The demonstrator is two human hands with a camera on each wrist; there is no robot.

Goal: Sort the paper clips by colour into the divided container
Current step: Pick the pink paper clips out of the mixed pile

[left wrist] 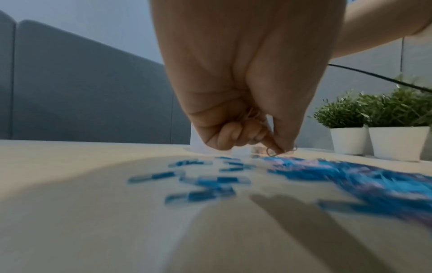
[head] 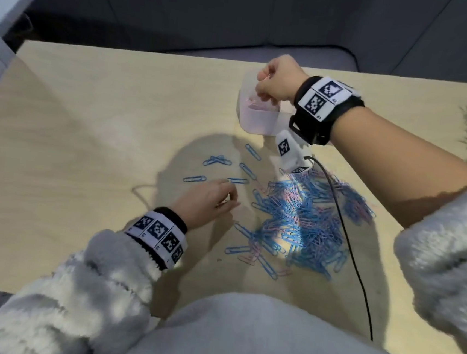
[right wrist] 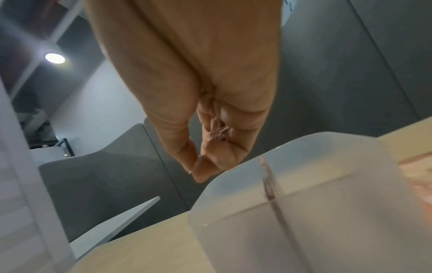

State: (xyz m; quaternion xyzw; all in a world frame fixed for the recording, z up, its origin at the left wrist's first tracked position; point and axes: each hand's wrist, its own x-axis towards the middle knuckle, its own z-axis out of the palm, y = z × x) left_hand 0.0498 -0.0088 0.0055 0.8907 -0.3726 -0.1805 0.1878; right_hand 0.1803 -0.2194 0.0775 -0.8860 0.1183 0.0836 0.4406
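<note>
A mixed pile of blue and pink paper clips lies on the wooden table, with loose blue clips to its left. My left hand sits low at the pile's left edge and pinches a clip between thumb and forefinger, with pink clips bunched in its palm. The translucent divided container stands at the far side, pink clips in its near compartment. My right hand hovers curled over it, thumb and fingers pressed together round pink clips.
A black cable runs from my right wrist across the pile to the table's near edge. Two small potted plants stand at the table's right end. A grey sofa lies beyond the far edge.
</note>
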